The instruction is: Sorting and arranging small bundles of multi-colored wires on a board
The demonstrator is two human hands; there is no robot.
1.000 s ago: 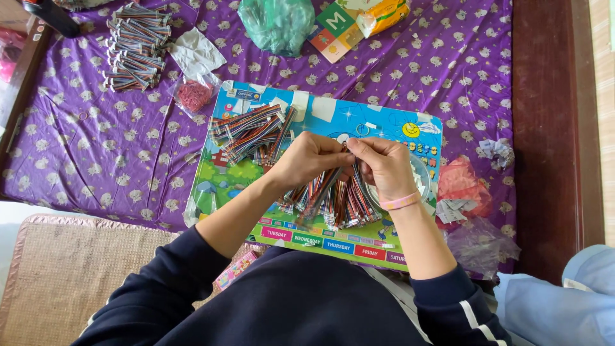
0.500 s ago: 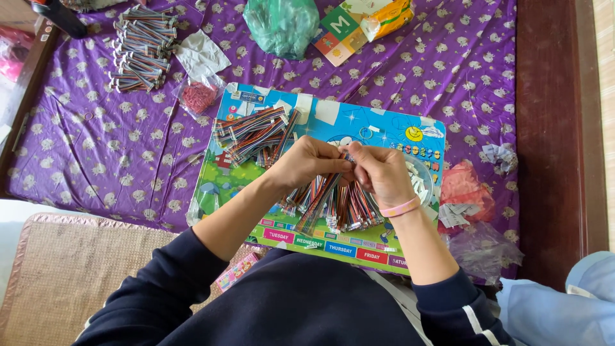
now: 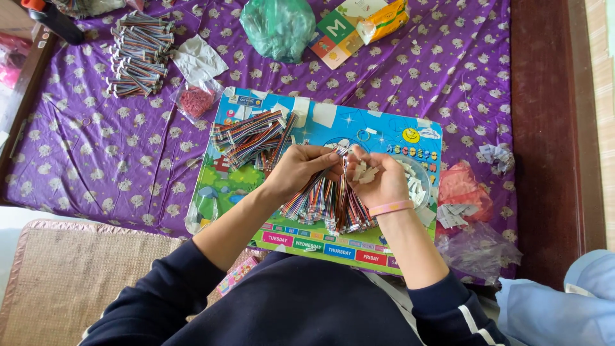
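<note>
A colourful picture board (image 3: 218,186) lies on the purple patterned cloth (image 3: 102,154) in front of me. My left hand (image 3: 298,170) pinches the top ends of a bunch of multicoloured ribbon wires (image 3: 327,202) that hang down over the board. My right hand (image 3: 378,179), with a pink band on the wrist, is cupped around several small white connector pieces and meets the left hand at the wire ends. A second heap of coloured wires (image 3: 253,134) lies on the board's upper left. A clear dish of white pieces (image 3: 416,182) sits just right of my right hand.
Bundled wires (image 3: 138,54) are stacked at the far left. A small bag of red bits (image 3: 197,100), a green plastic bag (image 3: 278,25) and a boxed card pack (image 3: 349,25) lie beyond the board. A pink bag (image 3: 461,189) and paper scraps sit right, near the wooden edge (image 3: 544,128).
My hands stay together over the hanging wires. The right hand has turned slightly palm-up, showing the white pieces in it. The view has shifted a little.
</note>
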